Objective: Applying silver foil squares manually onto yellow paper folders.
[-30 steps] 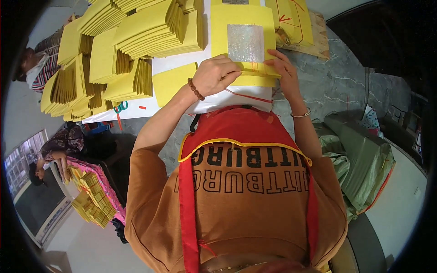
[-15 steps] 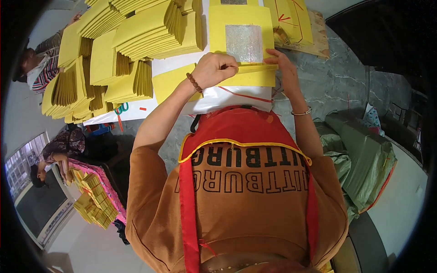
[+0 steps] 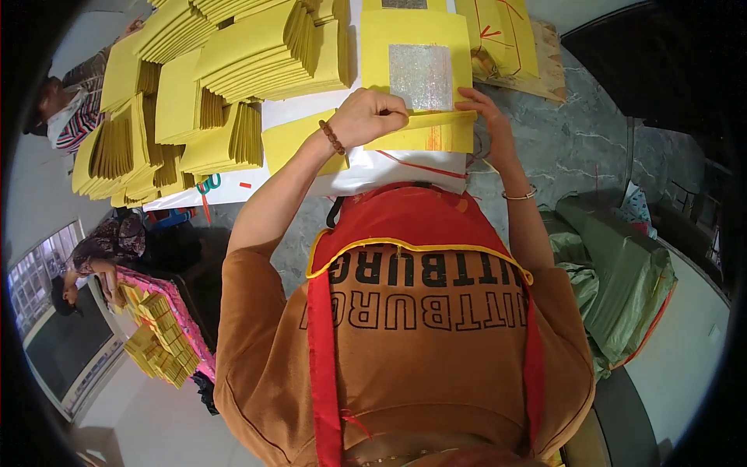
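Observation:
A yellow paper sheet (image 3: 375, 64) with a silver foil square (image 3: 420, 76) lies in front of me on a white-covered table. Its near edge is raised into a narrow fold (image 3: 443, 118), and reddish marks show on the yellow paper just below that. My left hand (image 3: 367, 117), a beaded bracelet on its wrist, is closed with thumb and forefinger pinching the fold's left part. At the sheet's right edge, my right hand (image 3: 494, 132) has its fingers stretched out, touching the paper by the fold's end; its thumb is hard to make out.
Stacks of folded yellow paper (image 3: 257, 50) fill the table's left side. Green-handled scissors (image 3: 208, 185) lie near its front edge. A tied yellow bundle (image 3: 502, 39) stands at the far right, green wrapped bales (image 3: 615, 272) nearer. Another person (image 3: 109, 249) sits at left.
The fold at the near edge stands up a little more, baring reddish marks on the paper below it. Both hands stay nearly in place, and the whole view has shifted slightly.

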`<state>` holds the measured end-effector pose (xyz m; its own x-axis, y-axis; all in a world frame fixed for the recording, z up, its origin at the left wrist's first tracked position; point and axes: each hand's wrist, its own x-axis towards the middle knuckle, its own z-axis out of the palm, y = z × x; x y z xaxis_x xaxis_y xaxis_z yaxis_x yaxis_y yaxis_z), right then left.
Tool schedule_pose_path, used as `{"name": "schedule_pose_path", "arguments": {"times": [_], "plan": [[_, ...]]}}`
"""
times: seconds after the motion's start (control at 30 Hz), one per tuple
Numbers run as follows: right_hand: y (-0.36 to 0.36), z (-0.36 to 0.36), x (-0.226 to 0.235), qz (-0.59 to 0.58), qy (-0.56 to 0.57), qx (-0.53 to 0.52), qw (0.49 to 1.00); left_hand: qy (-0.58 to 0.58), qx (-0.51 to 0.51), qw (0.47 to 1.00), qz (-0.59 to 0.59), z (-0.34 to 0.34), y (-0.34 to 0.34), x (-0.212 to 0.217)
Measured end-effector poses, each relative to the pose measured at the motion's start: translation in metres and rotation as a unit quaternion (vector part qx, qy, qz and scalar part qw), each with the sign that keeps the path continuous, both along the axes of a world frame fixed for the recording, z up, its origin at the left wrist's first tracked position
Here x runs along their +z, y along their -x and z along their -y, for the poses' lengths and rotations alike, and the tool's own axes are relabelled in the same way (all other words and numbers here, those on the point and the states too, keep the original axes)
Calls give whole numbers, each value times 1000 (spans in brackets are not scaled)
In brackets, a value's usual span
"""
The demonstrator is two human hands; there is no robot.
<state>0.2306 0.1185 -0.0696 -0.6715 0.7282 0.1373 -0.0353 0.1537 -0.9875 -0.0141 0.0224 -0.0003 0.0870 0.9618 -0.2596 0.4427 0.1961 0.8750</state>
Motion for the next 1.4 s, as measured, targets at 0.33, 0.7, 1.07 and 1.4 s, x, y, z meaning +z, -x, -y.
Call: {"name": "schedule_pose_path", "arguments": {"times": [0.33, 0.7, 1.07, 1.4], "plan": [[8, 10, 4, 27, 19, -60, 998, -225, -123, 959, -121, 7, 22, 10], [5, 9, 33, 167, -429, -75, 885, -373, -82, 849, -365, 32, 17, 6], [26, 18, 33, 57, 73, -110, 990, -101, 191, 967, -133, 20, 4, -4], [35, 7, 35, 141, -108, -141, 974, -25, 249, 967, -52, 0, 18, -35]]}}
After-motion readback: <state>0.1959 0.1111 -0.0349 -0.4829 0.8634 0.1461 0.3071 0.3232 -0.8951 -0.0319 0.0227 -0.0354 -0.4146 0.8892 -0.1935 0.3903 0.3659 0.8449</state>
